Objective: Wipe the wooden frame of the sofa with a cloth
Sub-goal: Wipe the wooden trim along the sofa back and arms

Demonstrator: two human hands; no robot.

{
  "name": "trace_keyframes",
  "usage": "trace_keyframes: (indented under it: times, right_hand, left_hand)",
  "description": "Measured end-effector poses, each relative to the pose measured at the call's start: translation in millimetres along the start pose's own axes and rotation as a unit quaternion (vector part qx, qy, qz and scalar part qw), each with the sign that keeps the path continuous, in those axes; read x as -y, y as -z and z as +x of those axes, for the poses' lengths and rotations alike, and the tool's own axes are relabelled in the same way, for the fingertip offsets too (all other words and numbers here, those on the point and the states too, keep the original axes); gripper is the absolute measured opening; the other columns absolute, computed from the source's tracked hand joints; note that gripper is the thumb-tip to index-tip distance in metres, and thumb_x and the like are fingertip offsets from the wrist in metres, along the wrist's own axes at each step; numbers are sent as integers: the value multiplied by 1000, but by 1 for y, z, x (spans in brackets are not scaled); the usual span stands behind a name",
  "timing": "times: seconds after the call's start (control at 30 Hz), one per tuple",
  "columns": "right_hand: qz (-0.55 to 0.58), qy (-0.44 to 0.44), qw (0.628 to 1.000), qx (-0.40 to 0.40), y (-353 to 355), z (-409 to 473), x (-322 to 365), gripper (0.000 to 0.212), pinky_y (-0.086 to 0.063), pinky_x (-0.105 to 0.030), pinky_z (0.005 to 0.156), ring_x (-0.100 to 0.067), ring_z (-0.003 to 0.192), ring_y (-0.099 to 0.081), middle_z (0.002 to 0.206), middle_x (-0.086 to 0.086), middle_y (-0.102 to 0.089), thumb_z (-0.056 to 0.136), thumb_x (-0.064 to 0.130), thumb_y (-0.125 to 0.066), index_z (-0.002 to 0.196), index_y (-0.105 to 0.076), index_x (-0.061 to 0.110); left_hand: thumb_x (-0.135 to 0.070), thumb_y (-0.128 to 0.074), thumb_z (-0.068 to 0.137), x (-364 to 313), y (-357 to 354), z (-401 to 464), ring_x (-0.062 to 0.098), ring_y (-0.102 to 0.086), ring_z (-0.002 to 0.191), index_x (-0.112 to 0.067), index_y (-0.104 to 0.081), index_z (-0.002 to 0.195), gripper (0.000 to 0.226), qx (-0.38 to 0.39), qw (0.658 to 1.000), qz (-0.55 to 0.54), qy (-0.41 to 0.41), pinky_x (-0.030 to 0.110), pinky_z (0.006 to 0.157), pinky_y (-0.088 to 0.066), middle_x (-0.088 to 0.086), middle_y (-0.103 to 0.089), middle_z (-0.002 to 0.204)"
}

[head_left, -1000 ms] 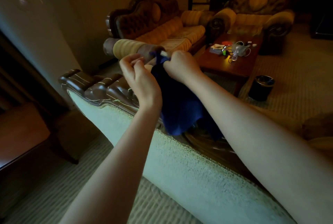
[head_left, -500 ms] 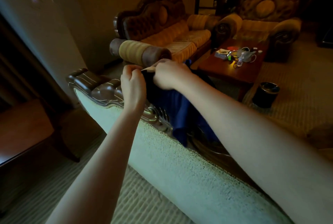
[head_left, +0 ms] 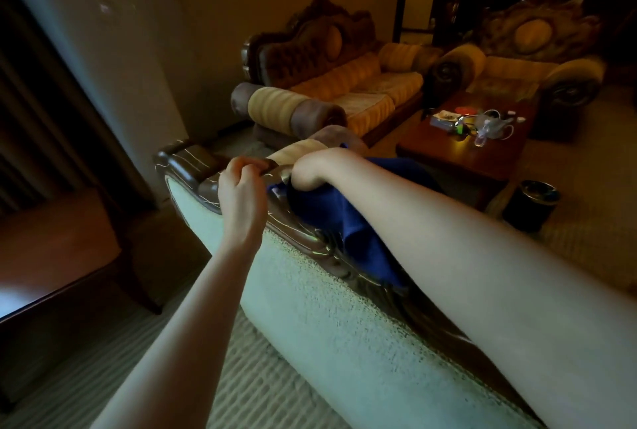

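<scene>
Both hands have dropped from mid-air down onto the frame (head_left: 193, 170) since the earlier frames, and the cloth (head_left: 348, 218), which hung bunched between them, now lies draped over the rail. Right hand (head_left: 310, 170) is bent down at the wrist onto the cloth, pressing it on the rail; its fingers are hidden under the wrist, so whether they curl round the fabric can't be told. Left hand (head_left: 241, 194) sits just left of the cloth, fingers curled with tips together, maybe pinching a cloth corner — too dark to tell.

Key relation: rail runs long-axis from far left corner toward near right, under the right forearm. Uncovered rail lies left of and beyond the fingers, toward the corner. Right hand is the one on the cloth, so the wipe is likely its job, sliding along the rail either way.

Frame looks dark brown, glossy, carved with ridges and scrolls, thin light streaks catching on it. It caps a pale textured sofa back (head_left: 344, 318). Cloth is deep blue, soft, folded loosely, trailing down under the forearm. Grooves will probably need pressure to clean.
</scene>
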State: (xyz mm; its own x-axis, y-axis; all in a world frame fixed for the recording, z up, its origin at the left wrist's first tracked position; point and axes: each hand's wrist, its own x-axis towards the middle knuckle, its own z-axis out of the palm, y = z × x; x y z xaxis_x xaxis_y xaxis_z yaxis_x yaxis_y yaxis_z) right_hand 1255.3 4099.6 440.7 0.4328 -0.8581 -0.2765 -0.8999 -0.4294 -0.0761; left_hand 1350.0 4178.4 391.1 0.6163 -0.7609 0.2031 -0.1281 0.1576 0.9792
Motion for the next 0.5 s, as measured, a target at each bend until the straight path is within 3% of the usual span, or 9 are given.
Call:
trace_keyframes:
  times: [0.13, 0.23, 0.33, 0.43, 0.5]
  right_hand:
    - [-51, -1, 998, 25, -7, -1, 3, 63, -26, -52, 109, -38, 138, -20, 155, -17, -9, 96, 37, -39, 149, -14, 13]
    - [-68, -15, 997, -43, -3, -33, -10, 60, -30, -47, 101, -37, 133, -30, 150, -15, -28, 93, 50, -37, 144, -30, 19]
    - [-33, 6, 990, -140, -11, -69, -35, 45, -34, -41, 89, -34, 122, -45, 133, -11, -50, 91, 48, -37, 125, -52, 23]
    - [54, 26, 971, -232, -28, -94, -73, 50, -34, -40, 98, -31, 126, -43, 136, -9, -47, 88, 47, -36, 129, -49, 21]
    - [161, 18, 957, -241, -43, -102, -99, 52, -31, -37, 104, -28, 132, -37, 142, -8, -41, 90, 40, -39, 137, -41, 18]
  left_hand:
    - [-10, -41, 88, -4, -12, -3, 25, -58, 101, -18, -61, 82, 22, 19, 999, 26, 15, 45, 92, -48, 12, -64, 101]
    - [-13, -40, 88, -11, -26, -12, 26, -53, 103, -18, -61, 88, 21, 15, 997, 74, -2, 48, 96, -43, 15, -59, 108]
    - [-14, -40, 88, -19, -36, -24, 27, -54, 103, -25, -57, 84, 21, 30, 996, 79, -16, 50, 95, -44, 14, -58, 108]
    - [-12, -40, 88, -29, -39, -31, 25, -58, 97, -26, -57, 79, 24, 38, 997, 63, -22, 50, 90, -49, 8, -61, 97]
    - [-11, -42, 87, -33, -38, -35, 18, -57, 90, -25, -58, 78, 24, 23, 998, 48, -22, 45, 86, -51, -2, -59, 85]
